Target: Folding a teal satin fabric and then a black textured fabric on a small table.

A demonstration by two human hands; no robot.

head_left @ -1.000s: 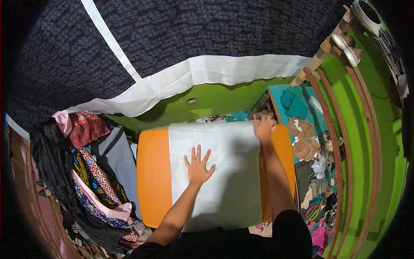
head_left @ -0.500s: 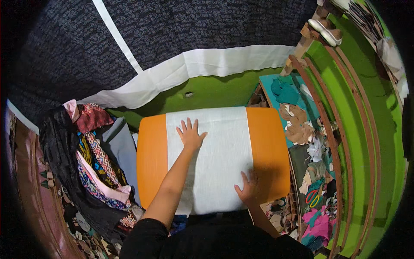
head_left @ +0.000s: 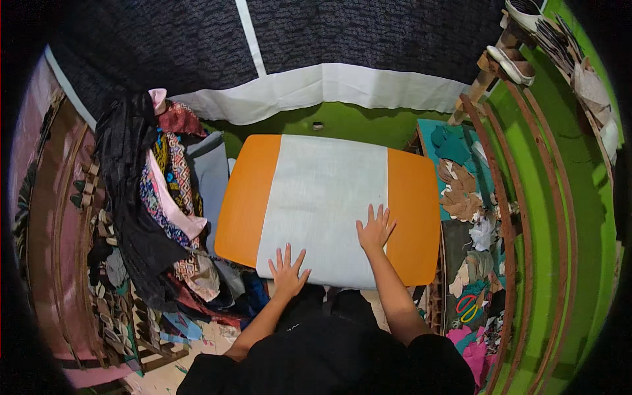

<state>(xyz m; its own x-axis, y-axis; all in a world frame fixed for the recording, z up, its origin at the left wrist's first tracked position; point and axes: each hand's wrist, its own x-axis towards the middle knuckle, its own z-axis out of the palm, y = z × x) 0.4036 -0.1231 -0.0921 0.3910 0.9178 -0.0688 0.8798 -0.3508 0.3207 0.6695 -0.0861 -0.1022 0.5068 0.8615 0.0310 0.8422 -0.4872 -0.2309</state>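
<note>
A pale grey-white cloth [head_left: 329, 191] lies flat across the middle of an orange board or tabletop [head_left: 413, 210], whose two ends show bare on either side. My left hand [head_left: 288, 273] rests near the cloth's front edge, fingers spread, holding nothing. Farther up and to the right, my right hand [head_left: 375, 230] lies on the cloth close to its right edge, fingers also spread. The cloth's near edge reaches the front of the board, just before my body.
Heaped fabrics [head_left: 171, 184] in black, pink and patterns stand at left. On the right, a bench holds fabric scraps [head_left: 461, 191] and red-and-yellow-handled scissors [head_left: 469, 308] beside curved wooden rails [head_left: 507, 217]. A dark curtain [head_left: 355, 33] with a white border hangs behind.
My left hand has come back from the cloth's far part to its near edge. The right hand has moved farther up the cloth. The head view has shifted.
</note>
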